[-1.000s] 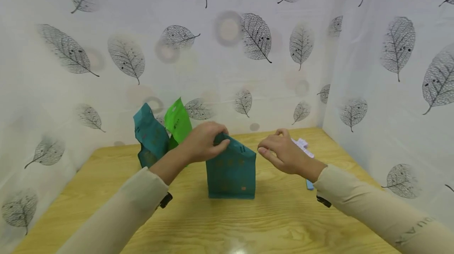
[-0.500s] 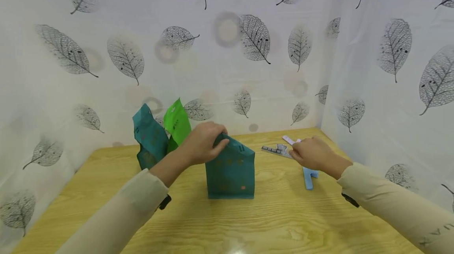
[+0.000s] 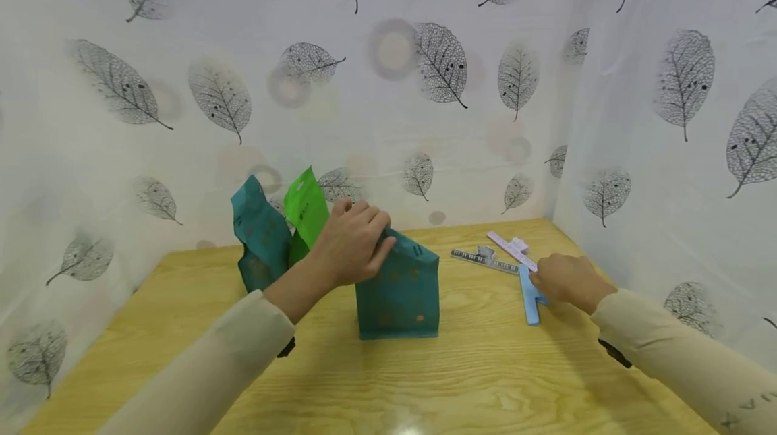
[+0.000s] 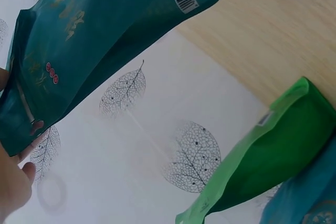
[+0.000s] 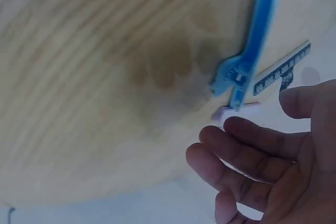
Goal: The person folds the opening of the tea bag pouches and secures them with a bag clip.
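Observation:
A teal pouch (image 3: 398,293) stands upright on the wooden table, its top folded over. My left hand (image 3: 352,243) grips that folded top, thumb on the near side; part of the fingers is hidden. In the left wrist view the same teal pouch (image 4: 100,30) shows a barcode and gold lettering. At the right, my right hand (image 3: 570,280) hovers by a light blue bag clip (image 3: 529,297). Its fingers (image 5: 241,156) are loosely bent and hold nothing, apart from the blue clip (image 5: 257,30) in the right wrist view.
A black-and-white piano-key clip (image 3: 484,260) and a pale lilac clip (image 3: 511,249) lie beyond the blue one. Behind my left forearm stand another teal pouch (image 3: 261,239) and a bright green pouch (image 3: 308,209). Leaf-patterned sheeting (image 3: 388,131) walls the table's back and sides.
My right hand has moved right, away from the pouch's side and past the clips to the blue one. The left hand stays at the pouch's top, with its fingers slightly shifted.

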Available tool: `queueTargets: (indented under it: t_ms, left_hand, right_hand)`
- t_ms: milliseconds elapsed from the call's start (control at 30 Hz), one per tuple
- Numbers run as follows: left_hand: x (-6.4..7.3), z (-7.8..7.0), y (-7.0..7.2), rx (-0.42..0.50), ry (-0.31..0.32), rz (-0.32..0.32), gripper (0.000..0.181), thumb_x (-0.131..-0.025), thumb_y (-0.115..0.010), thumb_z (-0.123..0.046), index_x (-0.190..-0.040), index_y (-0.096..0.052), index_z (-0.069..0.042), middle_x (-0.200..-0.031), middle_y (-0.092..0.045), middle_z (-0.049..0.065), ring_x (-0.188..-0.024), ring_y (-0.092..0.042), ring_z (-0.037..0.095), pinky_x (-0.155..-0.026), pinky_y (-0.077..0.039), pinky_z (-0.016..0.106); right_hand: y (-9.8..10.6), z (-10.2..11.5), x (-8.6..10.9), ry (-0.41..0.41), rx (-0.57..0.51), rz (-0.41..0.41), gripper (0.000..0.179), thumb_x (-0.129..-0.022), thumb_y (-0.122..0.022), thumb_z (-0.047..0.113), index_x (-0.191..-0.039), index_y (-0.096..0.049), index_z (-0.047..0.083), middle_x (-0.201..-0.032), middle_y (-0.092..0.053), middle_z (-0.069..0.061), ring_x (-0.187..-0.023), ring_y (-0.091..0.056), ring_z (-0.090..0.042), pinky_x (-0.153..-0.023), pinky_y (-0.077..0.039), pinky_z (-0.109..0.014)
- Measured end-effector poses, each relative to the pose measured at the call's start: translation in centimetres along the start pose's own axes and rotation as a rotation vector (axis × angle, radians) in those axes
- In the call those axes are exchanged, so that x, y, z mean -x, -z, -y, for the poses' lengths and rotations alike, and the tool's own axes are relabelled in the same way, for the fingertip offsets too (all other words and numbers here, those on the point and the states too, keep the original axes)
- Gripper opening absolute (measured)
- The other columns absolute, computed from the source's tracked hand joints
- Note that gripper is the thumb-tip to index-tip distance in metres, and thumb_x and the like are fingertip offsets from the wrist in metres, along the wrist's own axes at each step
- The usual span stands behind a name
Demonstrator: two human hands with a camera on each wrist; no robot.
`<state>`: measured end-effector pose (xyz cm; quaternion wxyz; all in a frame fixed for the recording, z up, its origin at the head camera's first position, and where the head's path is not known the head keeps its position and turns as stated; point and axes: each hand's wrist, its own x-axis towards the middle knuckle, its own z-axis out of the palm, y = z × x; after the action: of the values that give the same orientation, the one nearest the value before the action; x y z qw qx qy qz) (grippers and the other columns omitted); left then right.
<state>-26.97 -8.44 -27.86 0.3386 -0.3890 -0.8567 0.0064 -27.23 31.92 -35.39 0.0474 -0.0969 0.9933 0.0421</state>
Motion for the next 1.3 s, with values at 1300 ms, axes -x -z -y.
queueTargets:
  t_ms: [1300]
  left_hand:
    - [0.3, 0.0, -0.1, 0.074, 0.000, -0.021, 0.017, -0.099, -0.062, -0.030, -0.100, -0.065, -0.012, -0.096, -0.066, 0.004, -0.090, -0.056, 0.022, -0.084, -0.034, 0.046]
  right_hand:
    - [-0.8, 0.3, 0.4, 0.023, -0.169, -0.005, 0.020, -0.087, -0.072, 0.017, -0.084, -0.061, 0.000, -0.071, -0.059, -0.006, -0.059, -0.052, -0.015, -0.055, -0.045, -0.030]
